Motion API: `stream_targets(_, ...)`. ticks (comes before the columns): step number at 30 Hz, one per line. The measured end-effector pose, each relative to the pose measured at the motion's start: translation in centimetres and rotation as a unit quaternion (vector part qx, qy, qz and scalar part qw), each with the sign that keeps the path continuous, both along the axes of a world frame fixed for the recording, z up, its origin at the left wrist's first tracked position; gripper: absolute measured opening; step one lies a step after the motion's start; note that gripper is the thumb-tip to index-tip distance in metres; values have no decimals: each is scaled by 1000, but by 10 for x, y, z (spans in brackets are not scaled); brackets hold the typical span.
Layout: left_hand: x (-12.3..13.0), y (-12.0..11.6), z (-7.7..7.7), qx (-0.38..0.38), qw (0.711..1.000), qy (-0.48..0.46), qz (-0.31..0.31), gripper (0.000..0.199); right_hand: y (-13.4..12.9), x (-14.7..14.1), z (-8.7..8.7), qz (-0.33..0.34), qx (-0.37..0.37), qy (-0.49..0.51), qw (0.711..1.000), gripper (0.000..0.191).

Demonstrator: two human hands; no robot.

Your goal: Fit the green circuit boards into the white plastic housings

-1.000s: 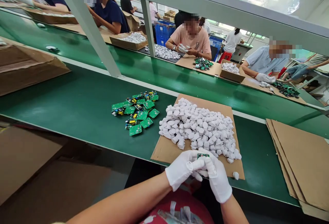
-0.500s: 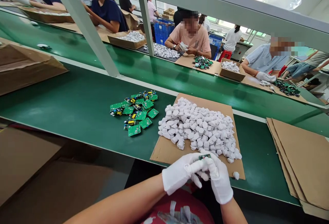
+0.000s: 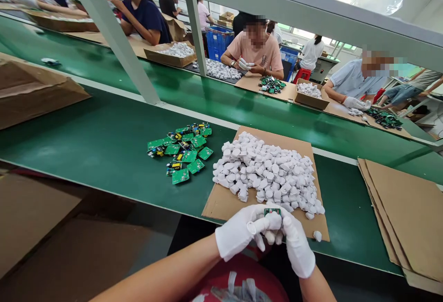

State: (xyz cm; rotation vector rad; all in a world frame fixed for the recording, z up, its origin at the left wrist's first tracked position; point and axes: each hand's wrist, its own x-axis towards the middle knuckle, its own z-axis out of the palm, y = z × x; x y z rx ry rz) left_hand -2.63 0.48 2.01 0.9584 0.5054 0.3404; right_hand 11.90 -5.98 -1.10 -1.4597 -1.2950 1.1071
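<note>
we hold a small green board (image 3: pixel 272 211) in front of our body, at the table's near edge, both gloved hands wrapped about it. our left hand (image 3: pixel 237 230) grasps it with the fingers bent over its near side; our right hand (image 3: pixel 298 246) grips it from the other side, likely to steady it. we cannot tell whether anything white sits beneath it, as our fingers hide that.

the loose circuit boards (image 3: pixel 189 156) lie on the green tabletop (image 3: pixel 104 145), left of the white pieces (image 3: pixel 270 172), probably so that the two kinds don't mix. the white pieces are heaped on a cardboard sheet (image 3: pixel 216 202), which seems to serve as a mat, just beyond our hands and within easy reach. one stray piece (image 3: pixel 317 236) sits near the sheet's close corner. flat cardboard (image 3: pixel 408 214) lies stacked at our right, apart from both piles.
</note>
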Motion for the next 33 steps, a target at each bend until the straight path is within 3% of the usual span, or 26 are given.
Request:
stream_targets(4, 1, -1, -5, 29, 999, -30, -2, 37, 0, 2, -6, -52, -15, -2, 999, 48)
stream_targets(8, 3, -4, -13, 65, 996, -48, 25, 33, 1, -1, -10, -32, -43, 99, 994, 60)
stream_targets(12, 1, -6, -13, 74, 996, -36, 29, 39, 2, -3, -10, -66, -37, 76, 994, 53)
stream_targets(16, 1, -8, -11, 90, 995, -34, 36, 32, 0, -2, -9, -23, -32, 138, 990, 66)
stream_targets(22, 4, -13, -17, 181, 976, 16, 119, 28, 2, -8, -8, -85, 22, 13, 996, 44)
stream_targets(28, 1, -9, -12, 227, 967, 20, 118, 33, 2, -12, -7, -73, 51, 31, 996, 39)
stream_targets(33, 1, -9, -10, 211, 970, 5, 124, 35, 1, -11, -3, -79, 74, -32, 994, 33)
